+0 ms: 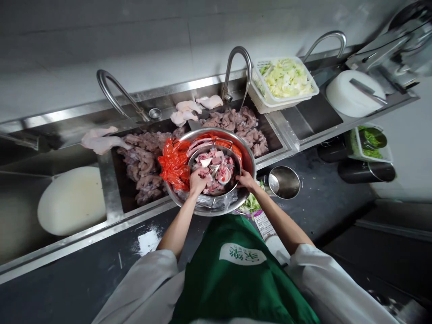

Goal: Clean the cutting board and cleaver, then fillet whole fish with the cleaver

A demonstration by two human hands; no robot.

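Note:
A smaller steel pot (236,158) with loop handles sits inside a wide steel basin (249,155) and holds chopped raw meat and bone pieces (218,167). My left hand (200,181) is closed at the pot's left rim, its fingertips over the meat. My right hand (247,180) grips the pot's right rim, fingers partly hidden. Around the pot in the basin lie a red plastic bag (174,164), a strip of meat (200,145) and clear plastic (216,201). The basin is at the sink's front edge.
Sink compartments hold heaps of greyish meat (145,166). Chicken legs (101,139) lie on the sink divider and back ledge. A basket of cut cabbage (286,78) stands right of the middle faucet (236,54). A knife (367,91) rests on a round white board (351,96). An open steel pot (285,182) stands on the floor.

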